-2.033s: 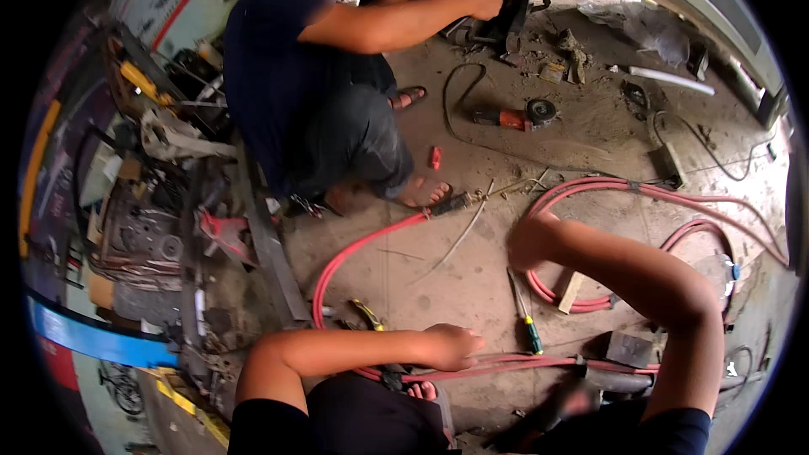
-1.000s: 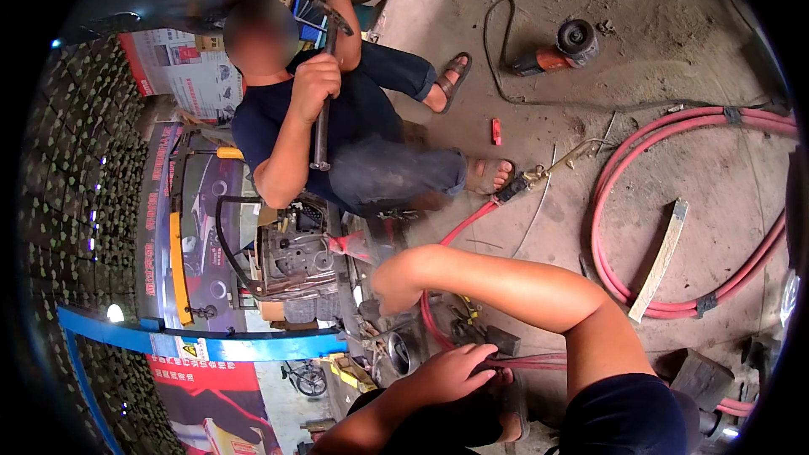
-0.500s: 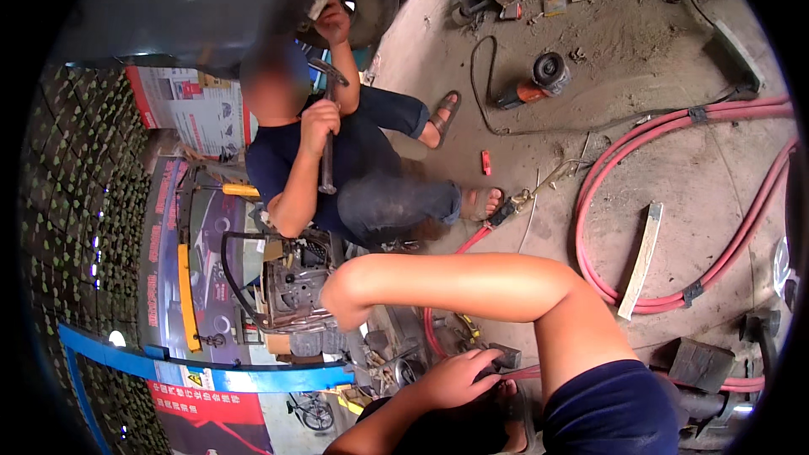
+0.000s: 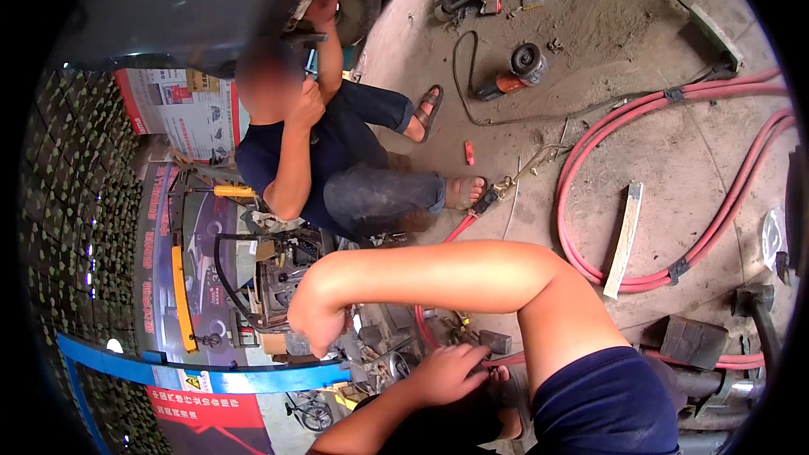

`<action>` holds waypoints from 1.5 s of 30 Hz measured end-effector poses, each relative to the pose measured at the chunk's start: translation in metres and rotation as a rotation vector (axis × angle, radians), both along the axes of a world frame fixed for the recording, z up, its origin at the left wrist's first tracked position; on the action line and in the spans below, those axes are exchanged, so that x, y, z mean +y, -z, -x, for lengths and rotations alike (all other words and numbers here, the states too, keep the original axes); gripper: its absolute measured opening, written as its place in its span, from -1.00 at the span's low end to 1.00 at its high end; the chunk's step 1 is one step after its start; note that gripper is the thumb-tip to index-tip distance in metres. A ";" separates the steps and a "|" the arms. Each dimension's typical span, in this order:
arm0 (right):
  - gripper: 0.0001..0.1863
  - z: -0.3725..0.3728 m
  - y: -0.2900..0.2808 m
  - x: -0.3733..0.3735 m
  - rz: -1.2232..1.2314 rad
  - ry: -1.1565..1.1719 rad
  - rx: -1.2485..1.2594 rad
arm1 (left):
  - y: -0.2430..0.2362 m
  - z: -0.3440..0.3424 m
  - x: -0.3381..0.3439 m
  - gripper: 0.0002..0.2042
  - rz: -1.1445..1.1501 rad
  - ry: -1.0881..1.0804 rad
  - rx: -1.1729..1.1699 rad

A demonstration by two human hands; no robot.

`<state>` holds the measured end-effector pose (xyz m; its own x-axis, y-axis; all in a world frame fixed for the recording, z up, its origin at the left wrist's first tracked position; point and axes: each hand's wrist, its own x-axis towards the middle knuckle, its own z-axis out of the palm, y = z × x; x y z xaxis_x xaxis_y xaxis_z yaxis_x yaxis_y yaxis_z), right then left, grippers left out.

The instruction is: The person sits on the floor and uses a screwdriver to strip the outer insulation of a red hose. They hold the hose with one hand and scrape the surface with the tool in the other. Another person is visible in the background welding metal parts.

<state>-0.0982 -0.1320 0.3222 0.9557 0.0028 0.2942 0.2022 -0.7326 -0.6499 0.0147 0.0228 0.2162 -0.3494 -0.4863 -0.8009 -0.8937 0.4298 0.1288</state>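
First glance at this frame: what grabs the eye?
The person's right hand, reaching across to the engine block at lower left, while the left hand rests low at centre. Behind, a co-worker sits under a grey vehicle body; red hoses loop over the floor at right.

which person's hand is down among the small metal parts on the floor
The wearer's left hand, low in the picture, fingers on the parts. Their right hand hangs beside the engine; the seated co-worker's hands are raised.

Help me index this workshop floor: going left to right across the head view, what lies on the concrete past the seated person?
Small red object → orange-and-black angle grinder → flat pale wooden strip → coiled red hose.
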 end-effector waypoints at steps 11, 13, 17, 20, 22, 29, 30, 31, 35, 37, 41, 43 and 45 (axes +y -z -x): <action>-0.51 -0.041 -0.020 0.035 0.087 0.124 0.231 | -0.040 -0.011 0.035 -0.54 -0.036 0.040 0.145; -0.51 -0.049 -0.030 0.046 0.145 0.181 0.262 | -0.032 -0.030 0.049 -0.55 0.002 0.205 0.289; -0.51 -0.045 -0.032 0.060 0.157 0.304 0.338 | -0.039 -0.030 0.053 -0.58 -0.032 0.323 0.282; -0.53 -0.061 -0.028 0.063 0.232 0.353 0.419 | -0.046 -0.037 0.052 -0.59 -0.044 0.404 0.284; -0.53 -0.066 -0.020 0.066 0.286 0.394 0.518 | -0.042 -0.047 0.050 -0.60 -0.019 0.461 0.365; -0.57 -0.023 0.014 0.087 0.167 0.651 0.776 | -0.050 -0.066 0.022 -0.69 -0.080 0.941 0.434; -0.59 -0.020 0.033 0.094 0.119 0.678 0.737 | -0.035 -0.080 0.011 -0.70 -0.161 0.911 0.473; -0.59 -0.019 0.063 0.102 0.054 0.675 0.728 | -0.020 -0.086 0.003 -0.70 -0.274 0.848 0.351; -0.57 0.048 0.127 0.156 -0.116 0.801 1.047 | 0.019 -0.045 -0.026 -0.73 -0.202 1.015 0.053; -0.59 0.055 0.114 0.183 -0.056 0.761 1.269 | 0.073 -0.039 -0.017 -0.73 -0.121 1.039 0.126; -0.55 0.039 0.056 0.216 -0.373 0.905 1.189 | 0.114 -0.045 -0.003 -0.67 -0.306 0.975 0.429; -0.55 0.009 0.039 0.208 -0.459 0.958 1.070 | 0.111 -0.056 -0.008 -0.62 -0.430 1.069 0.346; -0.56 -0.010 0.036 0.207 -0.501 0.998 0.928 | 0.110 -0.060 -0.013 -0.60 -0.420 1.095 0.343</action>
<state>-0.0884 0.0749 0.2864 0.3413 -0.6800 -0.6489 -0.8736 0.0252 -0.4859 0.0744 0.0096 0.1060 -0.6357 0.4724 -0.6105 0.0226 0.8019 0.5970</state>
